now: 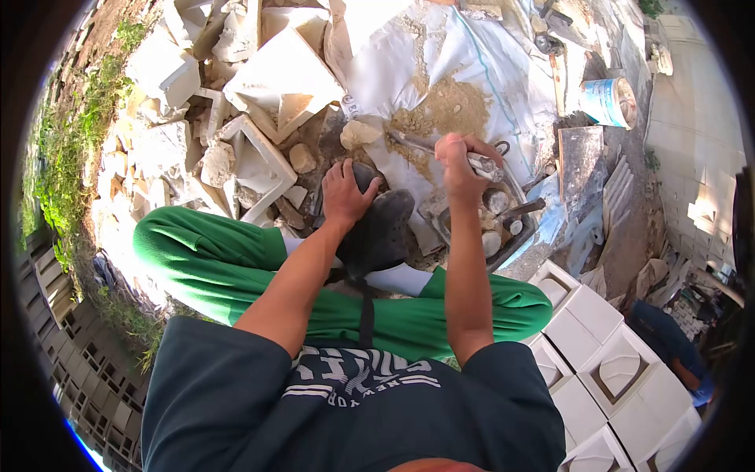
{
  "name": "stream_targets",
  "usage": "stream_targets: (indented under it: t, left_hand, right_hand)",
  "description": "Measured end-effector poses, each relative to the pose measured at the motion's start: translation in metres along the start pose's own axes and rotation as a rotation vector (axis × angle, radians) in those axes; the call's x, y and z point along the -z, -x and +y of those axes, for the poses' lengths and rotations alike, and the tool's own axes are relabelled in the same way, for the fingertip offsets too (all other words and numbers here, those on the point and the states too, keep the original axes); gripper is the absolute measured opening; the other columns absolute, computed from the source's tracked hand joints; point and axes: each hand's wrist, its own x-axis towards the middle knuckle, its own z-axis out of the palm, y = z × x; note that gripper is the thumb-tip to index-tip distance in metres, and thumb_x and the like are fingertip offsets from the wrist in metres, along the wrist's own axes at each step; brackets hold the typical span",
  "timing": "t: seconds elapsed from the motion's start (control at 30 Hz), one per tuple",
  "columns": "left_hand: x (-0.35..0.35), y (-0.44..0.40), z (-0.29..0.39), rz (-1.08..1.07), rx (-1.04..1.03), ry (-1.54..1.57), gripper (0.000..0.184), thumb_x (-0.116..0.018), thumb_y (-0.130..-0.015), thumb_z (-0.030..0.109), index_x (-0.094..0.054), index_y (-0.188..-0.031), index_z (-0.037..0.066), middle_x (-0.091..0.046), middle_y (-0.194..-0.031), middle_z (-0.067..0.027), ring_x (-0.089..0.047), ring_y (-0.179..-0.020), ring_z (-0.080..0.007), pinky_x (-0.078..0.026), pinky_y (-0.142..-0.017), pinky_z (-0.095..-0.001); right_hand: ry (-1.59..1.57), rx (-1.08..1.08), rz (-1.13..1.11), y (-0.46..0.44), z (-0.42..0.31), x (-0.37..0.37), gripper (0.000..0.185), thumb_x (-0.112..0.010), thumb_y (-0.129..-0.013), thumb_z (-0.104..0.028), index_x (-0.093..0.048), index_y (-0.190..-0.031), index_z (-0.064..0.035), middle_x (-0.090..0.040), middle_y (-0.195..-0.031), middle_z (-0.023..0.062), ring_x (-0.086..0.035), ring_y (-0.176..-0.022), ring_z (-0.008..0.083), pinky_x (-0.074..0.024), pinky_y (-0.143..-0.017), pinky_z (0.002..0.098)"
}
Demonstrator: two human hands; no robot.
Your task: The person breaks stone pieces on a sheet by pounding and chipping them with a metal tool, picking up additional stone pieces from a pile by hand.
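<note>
My left hand point(344, 193) rests with its fingers spread on a dark, rounded object point(364, 176) between my feet. Beside it is a dark shoe point(381, 232). My right hand point(465, 167) is raised to the right, its fingers wrapped round the handle of a tool point(413, 141) whose thin end points left toward a pale stone point(359, 134). Behind the tool, sandy powder point(452, 106) lies on a white sheet point(503, 71). Just below my right hand stands a tray point(525, 234) holding round pieces and a dark-handled tool.
Broken white blocks point(287, 75) are heaped at the upper left. A blue-and-white bucket point(605, 102) lies at the upper right, near a flat board point(580, 164). White moulded blocks point(586, 326) stand at the lower right. Part of a person in dark clothing point(668, 342) shows beyond them.
</note>
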Motion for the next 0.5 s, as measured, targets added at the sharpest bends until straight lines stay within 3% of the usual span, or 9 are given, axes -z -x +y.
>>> stream_targets:
  t: [0.13, 0.37, 0.5]
  left_hand:
    - [-0.002, 0.003, 0.001, -0.005, -0.007, 0.005, 0.072, -0.064, -0.08, 0.05, -0.044, -0.126, -0.002, -0.049, -0.121, -0.0225, -0.046, -0.114, -0.038, -0.036, -0.098, -0.0458]
    - [-0.002, 0.001, 0.002, 0.027, -0.033, -0.002, 0.068, -0.062, -0.083, 0.048, -0.046, -0.125, -0.002, -0.05, -0.123, -0.0221, -0.046, -0.116, -0.0371, -0.036, -0.099, -0.0447]
    - [-0.009, -0.007, -0.01, 0.035, -0.145, 0.158, 0.056, -0.059, -0.088, 0.039, -0.046, -0.124, -0.002, -0.049, -0.124, -0.0209, -0.046, -0.117, -0.0363, -0.037, -0.099, -0.0441]
  right_hand:
    - [0.016, -0.2, -0.005, -0.017, -0.005, 0.006, 0.024, -0.063, -0.079, -0.003, -0.056, -0.057, 0.0, -0.053, -0.053, -0.0026, -0.045, -0.048, 0.003, -0.0346, -0.046, 0.0225]
    - [0.024, -0.012, 0.042, -0.02, -0.081, 0.001, 0.019, -0.064, -0.078, -0.002, -0.06, -0.06, 0.0018, -0.05, -0.051, -0.0053, -0.043, -0.049, 0.0006, -0.0333, -0.045, 0.0216]
    - [0.042, -0.064, -0.039, 0.005, -0.016, -0.013, 0.023, -0.066, -0.079, -0.005, -0.057, -0.059, 0.0017, -0.05, -0.053, -0.0055, -0.043, -0.052, 0.0002, -0.0328, -0.046, 0.0214]
